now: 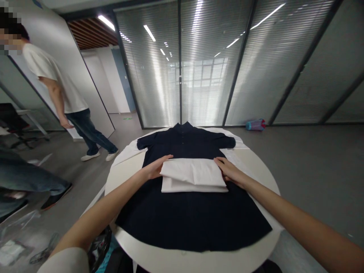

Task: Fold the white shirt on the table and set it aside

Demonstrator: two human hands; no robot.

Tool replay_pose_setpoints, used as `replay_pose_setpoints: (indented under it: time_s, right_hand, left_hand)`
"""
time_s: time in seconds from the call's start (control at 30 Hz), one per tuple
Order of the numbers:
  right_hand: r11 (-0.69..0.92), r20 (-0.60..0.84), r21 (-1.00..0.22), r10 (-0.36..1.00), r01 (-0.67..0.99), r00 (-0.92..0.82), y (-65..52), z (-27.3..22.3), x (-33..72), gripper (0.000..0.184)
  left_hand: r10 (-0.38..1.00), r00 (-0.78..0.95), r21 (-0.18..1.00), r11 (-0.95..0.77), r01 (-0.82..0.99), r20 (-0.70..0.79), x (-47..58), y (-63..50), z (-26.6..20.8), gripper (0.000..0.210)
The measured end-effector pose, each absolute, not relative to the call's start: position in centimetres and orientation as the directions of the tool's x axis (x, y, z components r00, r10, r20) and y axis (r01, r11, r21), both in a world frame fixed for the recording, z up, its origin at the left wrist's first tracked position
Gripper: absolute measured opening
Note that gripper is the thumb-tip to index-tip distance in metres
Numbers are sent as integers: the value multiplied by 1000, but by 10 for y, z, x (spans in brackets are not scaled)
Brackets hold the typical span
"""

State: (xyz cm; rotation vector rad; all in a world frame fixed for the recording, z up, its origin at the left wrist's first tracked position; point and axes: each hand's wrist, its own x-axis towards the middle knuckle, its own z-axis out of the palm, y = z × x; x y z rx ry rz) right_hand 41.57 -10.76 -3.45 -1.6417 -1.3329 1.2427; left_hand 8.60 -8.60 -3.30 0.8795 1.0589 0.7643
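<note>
A folded white cloth (193, 172) lies across the middle of a dark navy short-sleeved polo shirt (182, 216). My left hand (156, 167) grips the cloth's left edge, thumb along the top. At the opposite edge, my right hand (229, 169) holds it with bent fingers, some hidden by the fabric. The shirt is spread flat with its collar away from me and its hem towards me. White fabric (127, 153) shows from under the shirt near both sleeves.
Beneath everything is a round white table (196, 261). A person (57, 83) in a white T-shirt walks at the left, and another person's leg (34, 174) is nearer. Plastic-wrapped items (13, 250) lie on the floor. A blue and pink bag (255, 125) lies by the glass wall.
</note>
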Motion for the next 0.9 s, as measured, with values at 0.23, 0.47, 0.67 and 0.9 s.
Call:
replay_pose_setpoints:
  time_s: [0.23,0.47,0.67,0.9]
  right_hand:
    - [-219,-225,-967,974,133,-32,-104,-56,417,64]
    - [-121,-145,-947,988,296,-58,-114,-56,414,70]
    - [-45,-83,-955,990,294,-118,-112,-60,414,63]
    - [108,87,-860,994,499,-65,-102,-82,426,44]
  left_hand:
    - [934,285,949,267,-165,-214,90,-95,-56,85]
    - [945,262,970,226,-91,-195,98,-115,-48,85]
    - [907,408,994,107,24,-107,93,-118,-50,118]
    - [901,432,908,-201,368,25,82,-118,-57,114]
